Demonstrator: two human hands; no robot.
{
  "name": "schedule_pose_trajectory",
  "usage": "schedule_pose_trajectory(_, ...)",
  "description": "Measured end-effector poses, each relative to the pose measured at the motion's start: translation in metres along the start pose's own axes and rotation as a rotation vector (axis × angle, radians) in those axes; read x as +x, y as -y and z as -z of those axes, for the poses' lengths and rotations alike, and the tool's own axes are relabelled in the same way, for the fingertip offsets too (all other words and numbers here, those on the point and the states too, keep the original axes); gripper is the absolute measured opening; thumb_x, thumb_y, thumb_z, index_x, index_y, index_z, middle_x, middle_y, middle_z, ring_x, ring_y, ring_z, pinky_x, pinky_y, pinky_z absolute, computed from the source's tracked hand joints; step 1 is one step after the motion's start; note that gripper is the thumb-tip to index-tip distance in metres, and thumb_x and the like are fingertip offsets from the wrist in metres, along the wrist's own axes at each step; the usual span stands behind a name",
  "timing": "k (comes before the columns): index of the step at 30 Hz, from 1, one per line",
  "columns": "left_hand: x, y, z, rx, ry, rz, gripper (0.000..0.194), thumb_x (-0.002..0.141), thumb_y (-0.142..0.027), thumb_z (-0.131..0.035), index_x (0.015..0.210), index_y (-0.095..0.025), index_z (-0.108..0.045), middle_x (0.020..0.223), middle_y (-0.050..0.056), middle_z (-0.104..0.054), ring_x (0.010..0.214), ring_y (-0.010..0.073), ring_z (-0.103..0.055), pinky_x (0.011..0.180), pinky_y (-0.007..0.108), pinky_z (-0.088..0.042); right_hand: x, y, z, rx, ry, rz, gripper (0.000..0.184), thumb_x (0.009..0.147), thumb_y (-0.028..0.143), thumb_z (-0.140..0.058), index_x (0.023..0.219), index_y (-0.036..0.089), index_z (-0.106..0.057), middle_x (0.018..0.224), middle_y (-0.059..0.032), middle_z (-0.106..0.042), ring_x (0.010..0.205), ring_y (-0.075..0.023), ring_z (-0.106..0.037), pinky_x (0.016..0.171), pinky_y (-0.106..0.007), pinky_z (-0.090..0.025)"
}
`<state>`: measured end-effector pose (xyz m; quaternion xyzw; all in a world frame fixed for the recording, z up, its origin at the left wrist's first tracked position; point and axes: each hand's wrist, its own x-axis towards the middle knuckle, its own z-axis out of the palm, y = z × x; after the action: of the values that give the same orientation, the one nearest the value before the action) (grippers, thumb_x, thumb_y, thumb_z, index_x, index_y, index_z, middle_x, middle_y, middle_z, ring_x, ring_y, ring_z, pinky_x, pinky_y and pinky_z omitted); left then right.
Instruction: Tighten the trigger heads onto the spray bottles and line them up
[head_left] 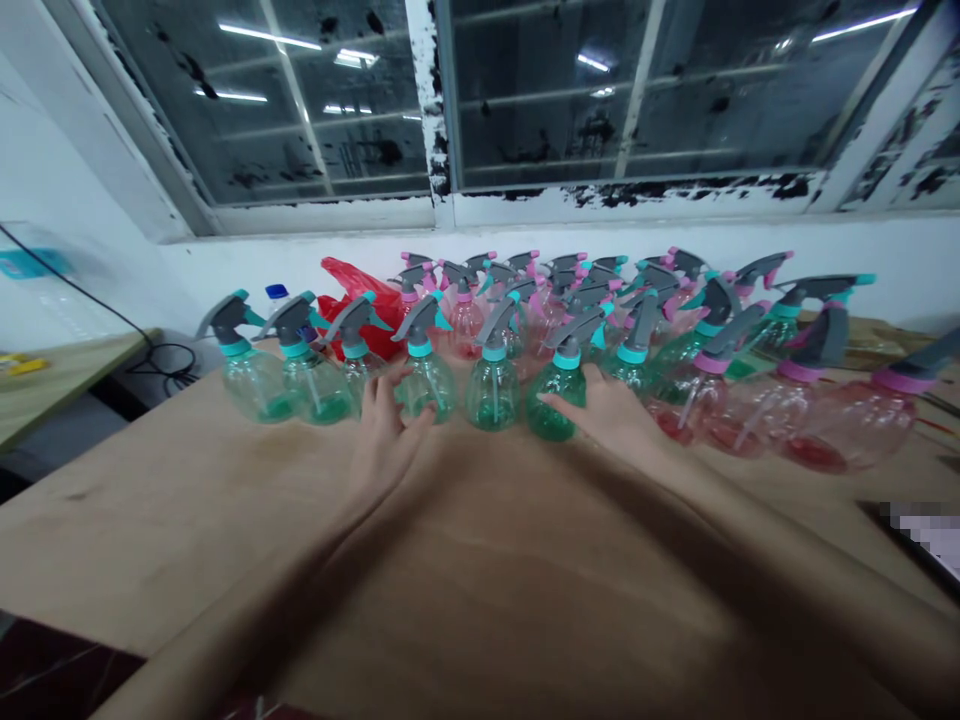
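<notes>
Several clear spray bottles with grey trigger heads stand in a front row across the wooden table. My left hand [386, 430] is at the left side of a green spray bottle [435, 385], thumb and fingers apart; whether it touches the bottle is hard to tell. My right hand [611, 410] grips another green spray bottle [553, 405] from the right, thumb across its front and the other fingers partly hidden behind. Between the two hands stands a third green spray bottle [493, 395], upright and untouched. Pink spray bottles [750, 415] stand right of my right hand.
More pink and green spray bottles [466, 320] crowd behind the front row, near the wall and window. A red plastic bag [360, 285] and a blue-capped bottle [277, 292] are at the back left. A dark-edged device [926, 545] lies at the right edge of the table [480, 580].
</notes>
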<state>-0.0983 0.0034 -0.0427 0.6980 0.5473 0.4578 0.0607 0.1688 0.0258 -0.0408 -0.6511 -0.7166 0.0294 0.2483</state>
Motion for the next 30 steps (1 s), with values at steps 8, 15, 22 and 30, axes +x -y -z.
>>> schedule_pose_trajectory(8, 0.02, 0.019, -0.016, 0.026, 0.0, -0.054, 0.061, 0.077, -0.029, -0.061, 0.129, -0.02, -0.032, 0.131, 0.015, -0.044, 0.123, 0.0317, -0.04, 0.093, 0.052, -0.041, -0.003, -0.001, -0.002, -0.01, -0.002, 0.015, 0.078, 0.079, 0.065, -0.037, 0.123, 0.002, -0.044, 0.098, -0.0246, -0.062, 0.085, -0.0361, -0.062, 0.066, -0.045, -0.048)
schedule_pose_trajectory(15, 0.016, 0.021, -0.001, 0.032, -0.072, -0.084, 0.05, 0.078, -0.03, -0.061, 0.123, -0.022, -0.04, 0.123, 0.011, -0.051, 0.114, 0.0284, -0.05, 0.084, 0.043, -0.05, -0.004, -0.004, -0.004, -0.017, -0.018, 0.023, 0.079, 0.08, 0.065, -0.035, 0.128, 0.003, -0.04, 0.104, -0.0247, -0.061, 0.089, -0.0363, -0.061, 0.069, -0.046, -0.048)
schedule_pose_trajectory(22, 0.02, 0.054, 0.043, 0.15, -0.332, -0.003, 0.042, 0.079, -0.038, -0.06, 0.114, -0.021, -0.045, 0.114, 0.01, -0.048, 0.106, 0.0283, -0.052, 0.071, 0.037, -0.054, -0.005, -0.005, -0.007, -0.025, -0.025, 0.021, 0.076, 0.08, 0.066, -0.035, 0.125, 0.005, -0.042, 0.104, -0.0242, -0.061, 0.086, -0.0365, -0.061, 0.068, -0.046, -0.047)
schedule_pose_trajectory(30, 0.033, 0.077, 0.035, 0.239, -0.24, 0.044, 0.058, 0.074, -0.038, -0.065, 0.121, -0.017, -0.039, 0.112, 0.013, -0.055, 0.098, 0.0283, -0.058, 0.078, 0.046, -0.051, -0.007, -0.002, -0.003, -0.072, 0.008, -0.012, 0.072, 0.079, 0.066, -0.034, 0.118, 0.006, -0.044, 0.1, -0.0217, -0.061, 0.086, -0.0357, -0.061, 0.068, -0.042, -0.044)
